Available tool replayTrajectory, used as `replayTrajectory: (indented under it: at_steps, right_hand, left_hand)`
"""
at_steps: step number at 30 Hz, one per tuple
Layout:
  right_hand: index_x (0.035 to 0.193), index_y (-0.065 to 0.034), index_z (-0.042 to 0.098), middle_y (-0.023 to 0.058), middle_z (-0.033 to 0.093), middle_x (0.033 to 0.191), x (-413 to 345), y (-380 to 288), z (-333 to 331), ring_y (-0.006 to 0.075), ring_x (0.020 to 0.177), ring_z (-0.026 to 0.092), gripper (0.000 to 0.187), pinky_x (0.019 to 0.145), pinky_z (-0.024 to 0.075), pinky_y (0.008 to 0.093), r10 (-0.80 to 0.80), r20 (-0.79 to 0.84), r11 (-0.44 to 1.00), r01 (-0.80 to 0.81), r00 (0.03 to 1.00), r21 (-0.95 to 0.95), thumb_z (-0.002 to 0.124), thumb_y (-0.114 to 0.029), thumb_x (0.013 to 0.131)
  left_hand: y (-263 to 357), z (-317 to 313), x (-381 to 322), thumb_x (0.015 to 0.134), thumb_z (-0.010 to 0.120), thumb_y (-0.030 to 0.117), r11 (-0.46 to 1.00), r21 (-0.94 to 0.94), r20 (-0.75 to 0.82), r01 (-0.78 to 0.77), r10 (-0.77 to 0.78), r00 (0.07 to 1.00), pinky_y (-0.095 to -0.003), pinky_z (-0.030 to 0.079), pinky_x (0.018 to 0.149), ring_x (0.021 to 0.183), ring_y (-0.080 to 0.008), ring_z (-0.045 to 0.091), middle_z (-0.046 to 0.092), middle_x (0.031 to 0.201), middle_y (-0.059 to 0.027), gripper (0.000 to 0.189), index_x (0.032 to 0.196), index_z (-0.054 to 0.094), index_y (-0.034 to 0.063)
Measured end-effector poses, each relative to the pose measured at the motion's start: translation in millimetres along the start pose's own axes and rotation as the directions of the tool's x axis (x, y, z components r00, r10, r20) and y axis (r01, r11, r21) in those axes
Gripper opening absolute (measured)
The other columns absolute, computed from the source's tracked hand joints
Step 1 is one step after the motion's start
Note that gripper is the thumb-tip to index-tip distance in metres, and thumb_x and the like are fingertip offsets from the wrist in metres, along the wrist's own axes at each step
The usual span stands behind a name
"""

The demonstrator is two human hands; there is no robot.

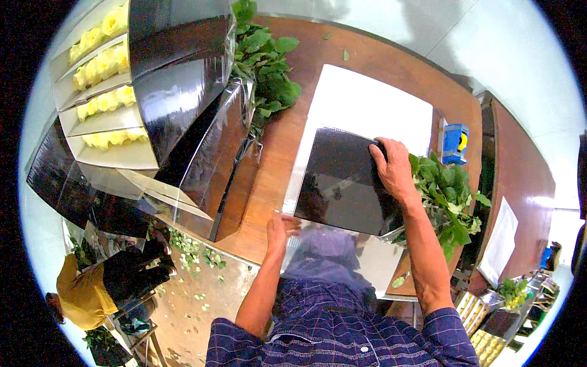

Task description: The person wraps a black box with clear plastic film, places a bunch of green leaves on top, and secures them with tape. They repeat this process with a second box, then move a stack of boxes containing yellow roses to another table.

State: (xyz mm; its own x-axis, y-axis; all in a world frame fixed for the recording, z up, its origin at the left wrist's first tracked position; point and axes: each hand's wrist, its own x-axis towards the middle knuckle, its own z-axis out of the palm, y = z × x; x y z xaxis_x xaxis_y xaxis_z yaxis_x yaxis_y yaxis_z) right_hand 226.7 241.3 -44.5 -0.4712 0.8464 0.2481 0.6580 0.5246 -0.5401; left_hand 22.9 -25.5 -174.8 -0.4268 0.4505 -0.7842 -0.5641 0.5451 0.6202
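Note:
A glossy black wrapping sheet with a clear lower band [348, 183] lies before me, over a stack of white sheets [371, 103] on the brown wooden table [261, 202]. My right hand [394, 167] rests on the black sheet's upper right edge, fingers somewhat bent; nothing is plainly gripped. My left hand [279, 231] is at the sheet's lower left corner, slightly blurred, and whether it pinches the film cannot be told. Green leafy stems [447, 197] lie beside my right forearm. At the left, yellow roses [105, 101] show in rows between pale card layers, wrapped in black and clear film.
A blue tape dispenser [455, 143] with yellow tape stands at the table's right. More leaves [270, 64] stick out of the wrapped bunches at the back left. A person in a yellow top [85, 291] is at lower left, near leaf-strewn floor. Another brown table [523, 174] stands at right.

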Motion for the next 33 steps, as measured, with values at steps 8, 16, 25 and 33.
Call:
replayTrajectory:
  at_steps: [8, 16, 25, 33]
  right_hand:
    - [0.111, -0.0032, 0.064, 0.0172, 0.065, 0.103, -1, 5, -1, 0.0365, 0.100, 0.056, 0.027, 0.093, 0.0409, 0.0444, 0.037, 0.027, 0.997, -0.039, 0.999, 0.068, 0.063, -0.024, 0.093]
    - [0.111, -0.0035, 0.063, 0.0170, 0.064, 0.105, -1, 7, 0, 0.0364, 0.101, 0.056, 0.027, 0.093, 0.0403, 0.0447, 0.014, -0.015, 0.999, -0.013, 1.000, 0.048, 0.064, -0.022, 0.092]
    - [0.109, -0.0029, 0.062, 0.0164, 0.063, 0.101, 3, 6, -4, 0.0368, 0.097, 0.056, 0.027, 0.090, 0.0400, 0.0457, 0.021, 0.004, 0.997, -0.021, 1.000, 0.076, 0.065, -0.022, 0.090]
    - [0.108, -0.0028, 0.062, 0.0154, 0.062, 0.100, 4, 4, -5, 0.0356, 0.096, 0.056, 0.026, 0.090, 0.0398, 0.0448, 0.046, -0.005, 0.994, -0.045, 0.999, 0.096, 0.067, -0.019, 0.088]
  left_hand:
    - [17, -3, 78, 0.088, 0.069, 0.027, 0.797, 0.528, 0.174, -0.292, 0.235, 0.956, -0.0285, 0.053, 0.071, 0.072, -0.0136, 0.064, 0.068, 0.082, -0.0052, 0.026, 0.089, 0.069, 0.0006]
    - [46, 27, 116, 0.090, 0.065, 0.010, 0.865, 0.200, 0.275, -0.460, 0.401, 0.874, -0.0270, 0.049, 0.088, 0.099, -0.0140, 0.063, 0.070, 0.104, -0.0049, 0.019, 0.108, 0.068, 0.0032]
    - [142, 115, 231, 0.091, 0.070, 0.026, 0.913, 0.097, 0.544, -0.395, 0.284, 0.789, -0.0278, 0.052, 0.077, 0.087, -0.0148, 0.064, 0.068, 0.098, -0.0058, 0.034, 0.114, 0.064, 0.0031]
    - [230, 212, 226, 0.082, 0.077, 0.011, 0.887, 0.329, 0.600, -0.323, 0.067, 0.797, -0.0355, 0.058, 0.066, 0.078, -0.0215, 0.070, 0.072, 0.093, -0.0129, 0.039, 0.114, 0.062, -0.0032]
